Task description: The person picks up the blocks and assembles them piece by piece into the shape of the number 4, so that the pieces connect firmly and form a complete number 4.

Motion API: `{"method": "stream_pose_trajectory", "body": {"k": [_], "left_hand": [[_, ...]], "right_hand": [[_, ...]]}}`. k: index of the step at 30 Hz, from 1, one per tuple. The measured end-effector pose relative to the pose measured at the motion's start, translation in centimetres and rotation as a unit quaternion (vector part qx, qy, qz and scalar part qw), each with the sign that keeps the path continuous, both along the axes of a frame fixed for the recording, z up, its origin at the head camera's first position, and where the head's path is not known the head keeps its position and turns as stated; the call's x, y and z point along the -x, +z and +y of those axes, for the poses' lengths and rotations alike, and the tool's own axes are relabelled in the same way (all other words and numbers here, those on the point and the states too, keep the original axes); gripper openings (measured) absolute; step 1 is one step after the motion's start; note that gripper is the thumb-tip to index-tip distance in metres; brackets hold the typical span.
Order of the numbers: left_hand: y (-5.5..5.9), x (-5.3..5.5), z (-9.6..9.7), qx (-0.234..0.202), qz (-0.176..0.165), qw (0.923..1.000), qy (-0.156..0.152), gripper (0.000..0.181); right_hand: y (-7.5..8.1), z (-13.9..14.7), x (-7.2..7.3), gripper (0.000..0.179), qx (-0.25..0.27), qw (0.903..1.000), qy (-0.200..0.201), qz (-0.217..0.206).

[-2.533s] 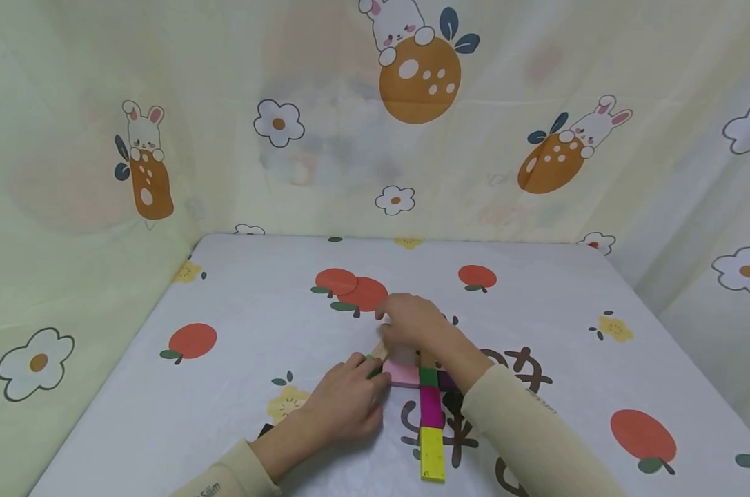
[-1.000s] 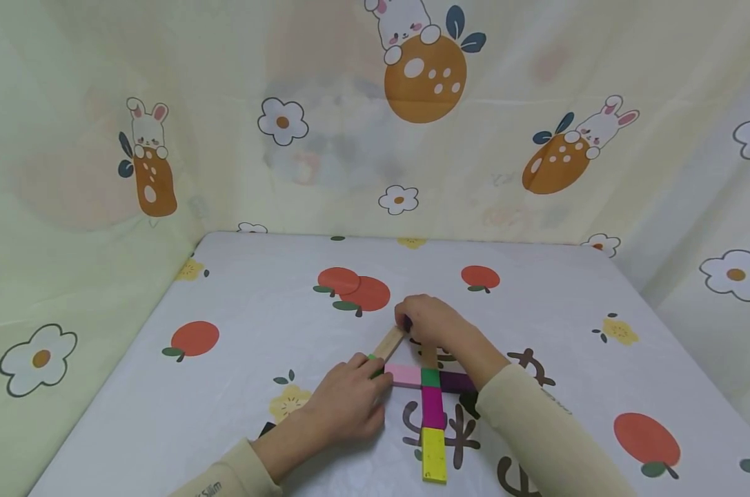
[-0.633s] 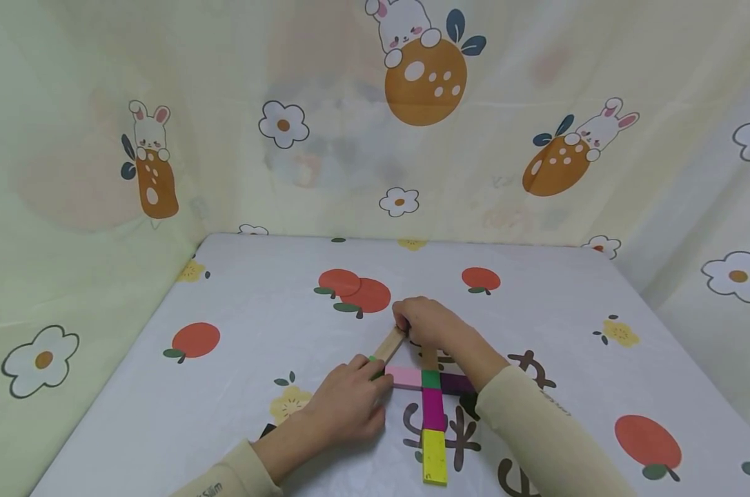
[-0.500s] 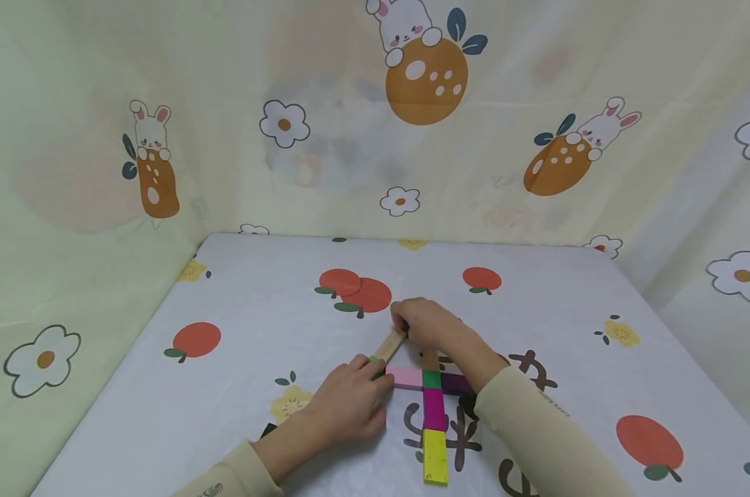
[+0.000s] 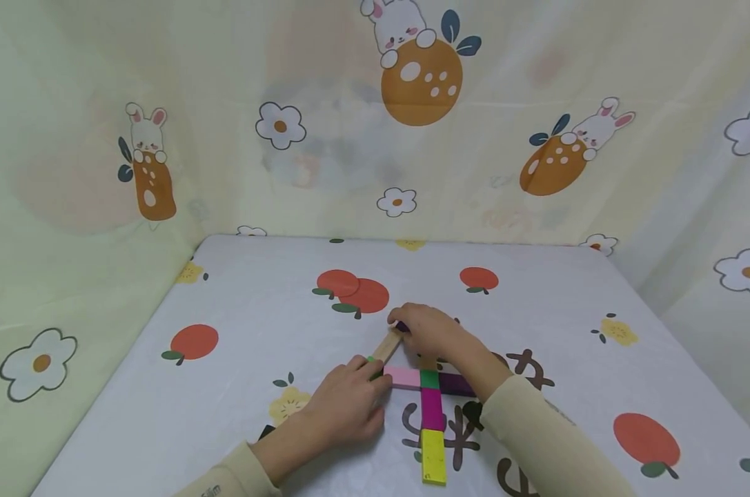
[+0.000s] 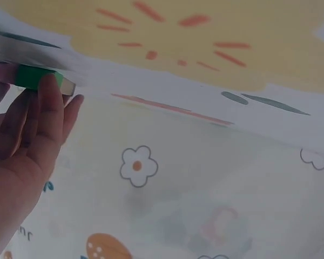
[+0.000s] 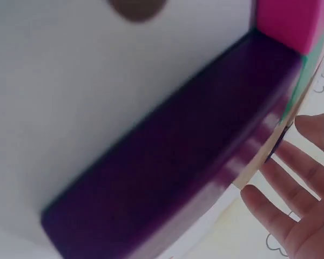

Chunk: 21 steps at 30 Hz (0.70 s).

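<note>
In the head view my left hand [image 5: 346, 404] holds a green block [image 6: 35, 78] that its fingers mostly cover; the left wrist view shows the fingertips against that block. From it a plain wooden block [image 5: 387, 347] slants up to the right. At its far end my right hand [image 5: 427, 331] pinches a small dark purple block [image 5: 402, 326], partly hidden by the fingers. Beside the left fingertips lies a pink block [image 5: 402, 377]. It joins a small green block [image 5: 430, 379], with a long purple block [image 7: 167, 145] on the other side, under the right forearm.
A magenta block [image 5: 432, 408] and a yellow block [image 5: 433, 457] run toward me from the small green block. Another wooden block [image 5: 427, 362] sits behind it. A black object [image 5: 266, 431] shows beside the left wrist. Printed curtains stand around the white table [image 5: 257, 290].
The right hand has shifted slightly right and down from the wooden block's far end, and the dark purple block now shows in its fingers. The left hand has stayed in place.
</note>
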<state>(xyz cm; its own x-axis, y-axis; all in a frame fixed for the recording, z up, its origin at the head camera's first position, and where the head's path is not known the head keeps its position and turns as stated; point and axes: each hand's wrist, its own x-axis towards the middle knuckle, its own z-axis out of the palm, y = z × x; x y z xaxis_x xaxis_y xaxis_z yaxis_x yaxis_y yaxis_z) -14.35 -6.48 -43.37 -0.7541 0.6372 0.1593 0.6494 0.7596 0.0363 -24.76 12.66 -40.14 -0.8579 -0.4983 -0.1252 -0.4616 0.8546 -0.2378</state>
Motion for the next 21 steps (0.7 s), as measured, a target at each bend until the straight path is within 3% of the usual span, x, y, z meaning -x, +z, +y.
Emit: {"method": "stream_pose_trajectory", "body": {"k": [21], "left_hand": [[0.7,1.1,-0.7,-0.067,-0.101,0.9922,0.03,0.03]], "right_hand": [[0.7,1.9,-4.0,0.058,0.0,0.9977,0.003,0.067]]}}
